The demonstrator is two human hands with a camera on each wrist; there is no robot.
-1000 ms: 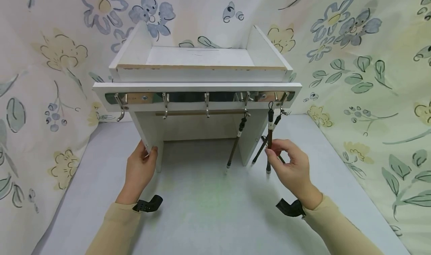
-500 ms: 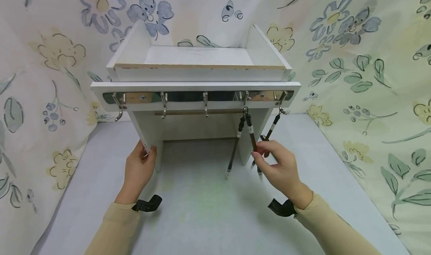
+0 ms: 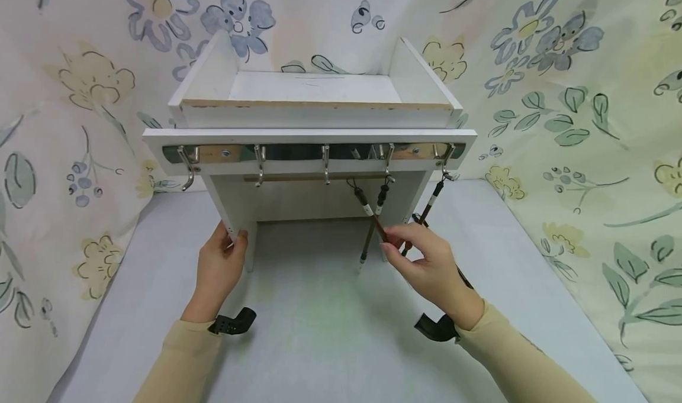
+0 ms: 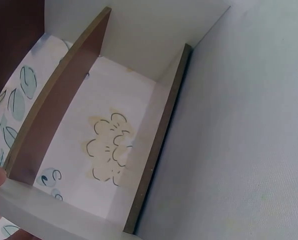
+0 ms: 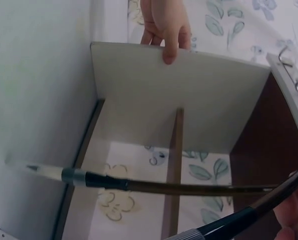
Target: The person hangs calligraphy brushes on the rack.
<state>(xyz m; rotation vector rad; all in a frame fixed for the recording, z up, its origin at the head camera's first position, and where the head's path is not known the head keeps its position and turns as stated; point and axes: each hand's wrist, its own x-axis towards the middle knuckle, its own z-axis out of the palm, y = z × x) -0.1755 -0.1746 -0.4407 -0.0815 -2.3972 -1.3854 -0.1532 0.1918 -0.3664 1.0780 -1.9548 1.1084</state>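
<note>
My right hand [image 3: 431,267] pinches a calligraphy brush [image 3: 366,204] by its brown shaft. It tilts with its cord loop up and left, apart from the hooks, and crosses in front of a second calligraphy brush [image 3: 366,246] hanging from the fourth hook [image 3: 389,157]. In the right wrist view, the held brush [image 5: 233,223] runs below the hanging brush [image 5: 149,186], whose pale tip points left. Another brush [image 3: 433,199] hangs at the right-end hook [image 3: 447,157], its lower part behind my hand. My left hand [image 3: 218,270] grips the left side panel of the white shelf unit [image 3: 309,135].
Three hooks on the left carry nothing, including the middle hook [image 3: 327,163]. The unit stands on a pale tabletop [image 3: 319,332], with an open tray top [image 3: 319,89]. Flower-patterned cloth [image 3: 559,136] surrounds it at the back and sides.
My right hand has moved left with the brush, past the fourth hook. The brush has gone from upright to leaning left. My left hand stays on the panel.
</note>
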